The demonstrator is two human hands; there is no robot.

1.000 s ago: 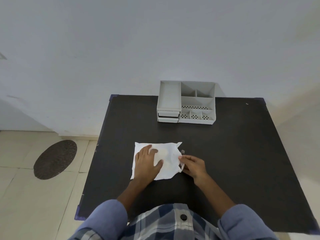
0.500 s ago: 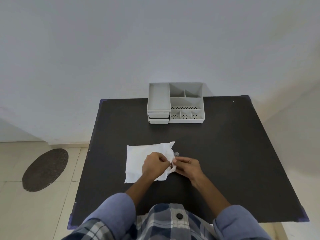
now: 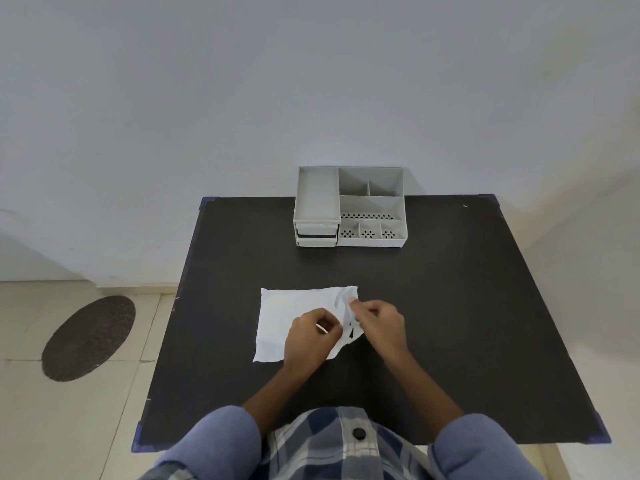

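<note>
A white pouch-like packet lies on the black table in front of me. My left hand rests on its right half with fingers curled, pinching the packet's right edge. My right hand pinches the same edge from the right side and lifts it a little off the table. The raised edge is crumpled between the two hands. What the packet contains is hidden.
A grey plastic desk organizer with several compartments and small drawers stands at the table's far edge against the white wall. A dark oval mat lies on the tiled floor to the left.
My left hand went from lying flat on the packet to curling at its right edge. Both hands now pinch that edge and have raised it. The camera view shifted slightly.
</note>
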